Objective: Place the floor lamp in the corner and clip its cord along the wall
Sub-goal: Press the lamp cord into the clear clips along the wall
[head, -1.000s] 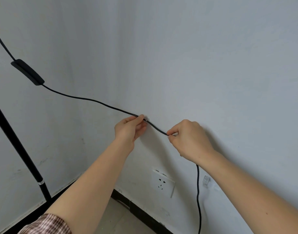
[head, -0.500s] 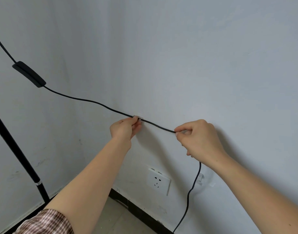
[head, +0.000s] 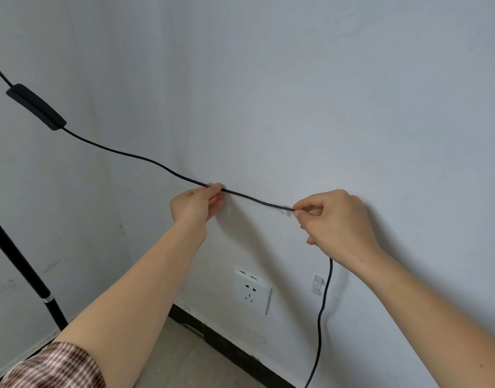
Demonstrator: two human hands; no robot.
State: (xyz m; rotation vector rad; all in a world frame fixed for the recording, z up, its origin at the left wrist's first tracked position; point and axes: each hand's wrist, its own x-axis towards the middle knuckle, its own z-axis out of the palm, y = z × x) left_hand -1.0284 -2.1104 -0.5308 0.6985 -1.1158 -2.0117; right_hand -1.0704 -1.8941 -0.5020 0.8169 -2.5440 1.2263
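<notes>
The black lamp cord (head: 252,199) runs taut along the white wall between my two hands. My left hand (head: 196,205) pinches it at a clear clip (head: 212,185) on the wall. My right hand (head: 336,219) pinches it at a second clear clip (head: 287,210), where the cord lies against the clip. Below my right hand the cord hangs down to the floor. A third clear clip (head: 318,283) sits lower on the wall, beside the hanging cord. The cord's inline switch (head: 36,106) hangs at upper left. The lamp's black pole (head: 22,271) stands at the left, in the corner.
A white wall socket (head: 251,292) is mounted below the cord, above the dark skirting board (head: 229,344). The beige tiled floor (head: 184,365) shows at the bottom. A checked sleeve (head: 56,365) covers my left upper arm.
My right hand has slid right along the cord, pulling it straighter and bringing it to the second clip. My left hand has stayed at the first clip.
</notes>
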